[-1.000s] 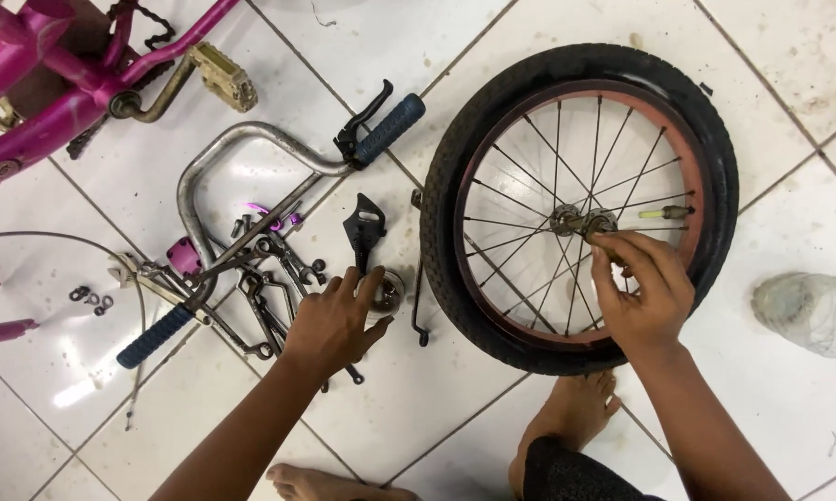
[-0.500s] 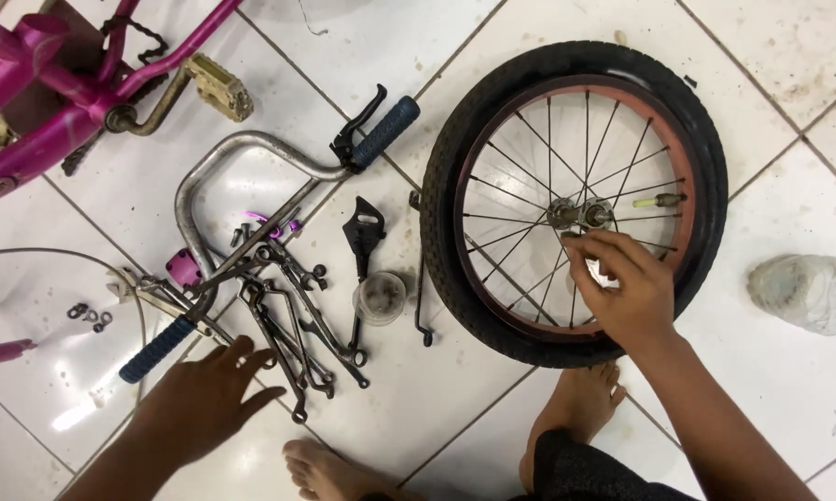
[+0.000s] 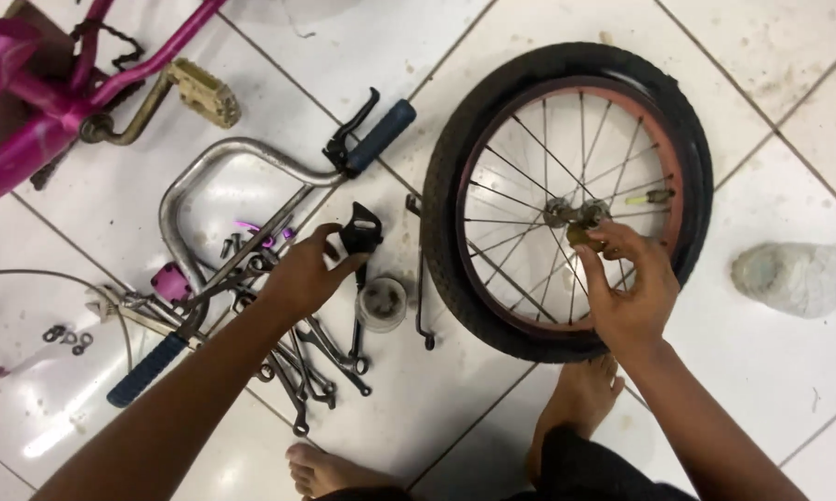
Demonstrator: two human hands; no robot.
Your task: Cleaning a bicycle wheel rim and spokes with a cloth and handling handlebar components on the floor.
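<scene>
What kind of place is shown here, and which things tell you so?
Probably an informal home or small-shop spot for bicycle repair, done on a white tiled floor. A bicycle wheel lies flat, wrenches are scattered beside loose handlebars, and a pink bicycle frame lies nearby.

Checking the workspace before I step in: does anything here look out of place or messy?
Yes. Wrenches and loose metal parts lie scattered over the tiled floor around the left hand, close to bare feet.

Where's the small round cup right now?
The cup sits on the tiled floor near the middle of the head view, just right of the left hand and left of the wheel.
</scene>
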